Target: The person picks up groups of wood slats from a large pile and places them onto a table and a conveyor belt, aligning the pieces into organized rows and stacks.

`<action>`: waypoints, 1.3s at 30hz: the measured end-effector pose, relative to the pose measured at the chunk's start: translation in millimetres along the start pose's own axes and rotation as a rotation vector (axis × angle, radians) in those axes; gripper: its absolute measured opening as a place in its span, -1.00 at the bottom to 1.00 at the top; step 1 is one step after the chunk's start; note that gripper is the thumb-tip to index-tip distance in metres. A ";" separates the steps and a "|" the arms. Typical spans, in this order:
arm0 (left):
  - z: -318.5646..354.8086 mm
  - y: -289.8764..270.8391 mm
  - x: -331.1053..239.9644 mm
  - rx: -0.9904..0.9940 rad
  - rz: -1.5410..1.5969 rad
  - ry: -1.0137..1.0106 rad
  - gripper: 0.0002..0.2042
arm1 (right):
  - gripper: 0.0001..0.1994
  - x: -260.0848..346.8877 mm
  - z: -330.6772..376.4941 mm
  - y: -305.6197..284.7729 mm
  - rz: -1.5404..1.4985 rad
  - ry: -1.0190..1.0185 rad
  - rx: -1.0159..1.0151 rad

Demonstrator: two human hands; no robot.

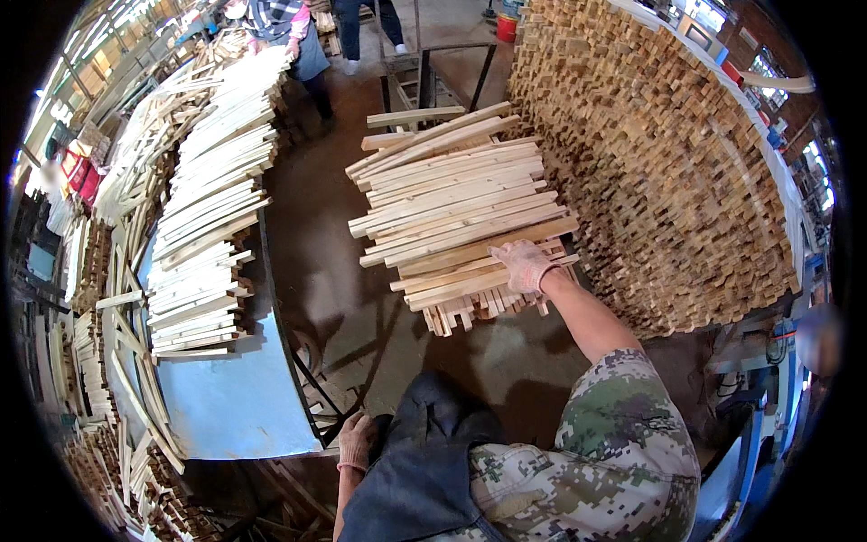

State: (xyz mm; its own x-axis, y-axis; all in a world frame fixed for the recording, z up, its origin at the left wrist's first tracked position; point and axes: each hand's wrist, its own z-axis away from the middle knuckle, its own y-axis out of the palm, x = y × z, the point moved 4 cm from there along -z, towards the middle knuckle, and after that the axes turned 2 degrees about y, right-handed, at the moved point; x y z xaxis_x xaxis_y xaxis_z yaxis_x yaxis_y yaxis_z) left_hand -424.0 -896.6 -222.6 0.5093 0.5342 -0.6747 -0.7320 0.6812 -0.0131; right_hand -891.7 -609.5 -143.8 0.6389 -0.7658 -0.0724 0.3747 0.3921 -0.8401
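Note:
My right hand (524, 265), in a pale knitted glove, is on the near part of a stack of pale wooden slats (461, 200). Its fingers are closed over a wooden slat (488, 248) towards the right end, though their undersides are hidden. The slats lie crosswise in an uneven layer, with more pieces showing beneath at the near edge. Low in the view, my left hand (357, 438), gloved too, hangs beside my dark apron (415, 492) close to the blue tabletop's corner. Its fingers are loosely bent and nothing shows in them.
A blue-topped table (239, 402) at left carries a long row of slats (212, 199). On the right rises a tall wall of stacked wood pieces (659, 172). Behind the slats is a metal frame (424, 77). Two people (312, 63) stand at the far side, near a red bucket (507, 27).

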 end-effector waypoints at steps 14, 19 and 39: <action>-41.5 -1.6 38.5 0.176 -0.214 0.144 -0.44 | -0.05 21.1 -1.6 25.2 0.120 0.156 -0.048; -52.1 37.9 -52.7 0.141 -0.261 0.405 -0.42 | -0.20 19.7 18.9 11.5 0.062 0.116 -0.118; -174.0 263.6 -204.8 0.155 -0.370 -0.138 -0.63 | -0.31 -46.5 5.1 14.6 -0.053 -0.220 -0.198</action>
State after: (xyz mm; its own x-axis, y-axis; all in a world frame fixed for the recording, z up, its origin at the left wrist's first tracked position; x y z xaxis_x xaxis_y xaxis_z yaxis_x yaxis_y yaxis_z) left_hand -800.0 -913.6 -216.2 0.7884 0.2947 -0.5399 -0.4174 0.9010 -0.1178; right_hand -912.5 -565.7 -149.9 0.7605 -0.6451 0.0746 0.2873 0.2311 -0.9295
